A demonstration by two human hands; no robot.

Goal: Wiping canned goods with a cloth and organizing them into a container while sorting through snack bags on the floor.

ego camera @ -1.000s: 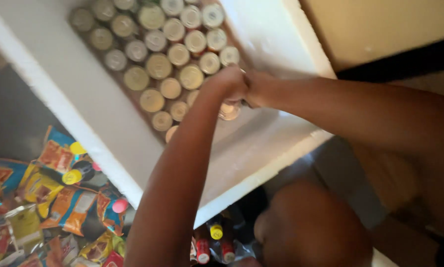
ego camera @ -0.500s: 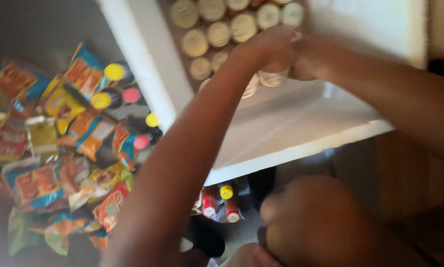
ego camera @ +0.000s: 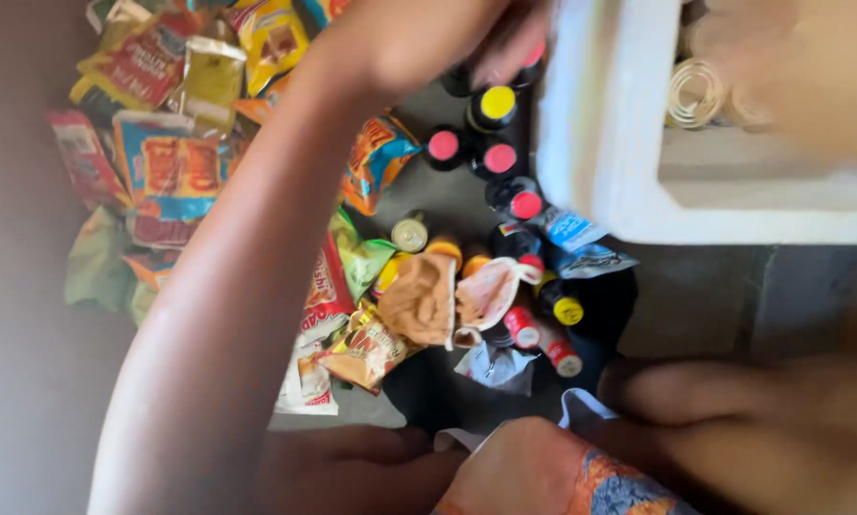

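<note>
My left hand (ego camera: 447, 38) is stretched out at the top of the head view, blurred, its fingers down among dark bottles with a yellow cap (ego camera: 497, 102) and pink caps (ego camera: 443, 145). I cannot tell whether it grips one. A blurred shape that looks like my right hand (ego camera: 800, 67) lies over the white foam box (ego camera: 600, 143), next to round tin cans (ego camera: 695, 91) inside it. Its fingers cannot be made out.
Bright snack packets (ego camera: 171, 162) are heaped on the grey floor at the left. A small can (ego camera: 410, 232), more small bottles (ego camera: 543, 324) and crumpled wrappers (ego camera: 428, 296) lie in the middle. My knees (ego camera: 352, 467) and a patterned cloth (ego camera: 619, 486) fill the bottom edge.
The view has swung down and left, so the box now sits at the upper right. My left hand has left the cans in the box and come over the bottles on the floor.
</note>
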